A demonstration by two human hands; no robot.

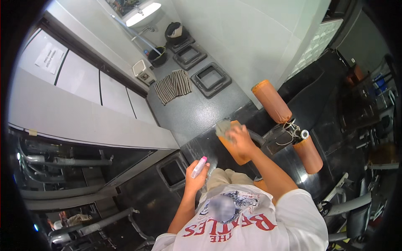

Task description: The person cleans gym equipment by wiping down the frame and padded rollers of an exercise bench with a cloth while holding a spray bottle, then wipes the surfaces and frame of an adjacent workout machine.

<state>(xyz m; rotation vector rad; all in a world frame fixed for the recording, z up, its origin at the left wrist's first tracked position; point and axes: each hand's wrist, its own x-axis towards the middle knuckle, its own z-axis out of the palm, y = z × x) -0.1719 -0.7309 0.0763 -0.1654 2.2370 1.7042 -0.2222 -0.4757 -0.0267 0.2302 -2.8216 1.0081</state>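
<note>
My left hand [195, 180] is wrapped around a spray bottle [199, 167] with a pink nozzle, held upright before my left hip. Most of the bottle's lower body is hidden by the hand. My right hand [241, 139] has a grey cloth [223, 128] under its fingers, at the upper end of an orange padded cushion [230, 150]. The cushion belongs to a piece of gym equipment with a dark metal frame [272, 141]. Two orange foam rollers [272, 102] stick out from that frame, to the right of my right hand.
Black step frames [211, 80] lie on the grey floor ahead, beside a striped mat [173, 86]. A white bin [143, 72] and a black bucket [157, 56] with a mop stand by the wall. A mirror [78, 163] runs along the left; gym machines [348, 207] crowd the right.
</note>
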